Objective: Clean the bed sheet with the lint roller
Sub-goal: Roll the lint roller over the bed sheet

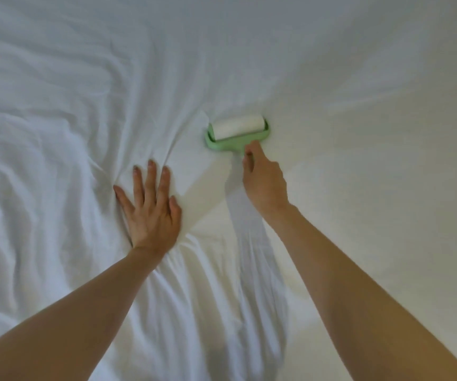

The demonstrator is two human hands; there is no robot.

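A white cotton bed sheet (pixel 359 78) fills the whole frame; nothing of the room beyond it shows. The sheet lies smooth across the right side and upper right, and bunches into deep wrinkles on the left and lower centre. Just right of centre, a pale green plastic lint roller with a white paper drum (pixel 237 132) rests on the sheet. The right hand (pixel 263 180) curls around its short handle. The left hand (pixel 150 209), left of centre, presses flat on the fabric, fingers spread.
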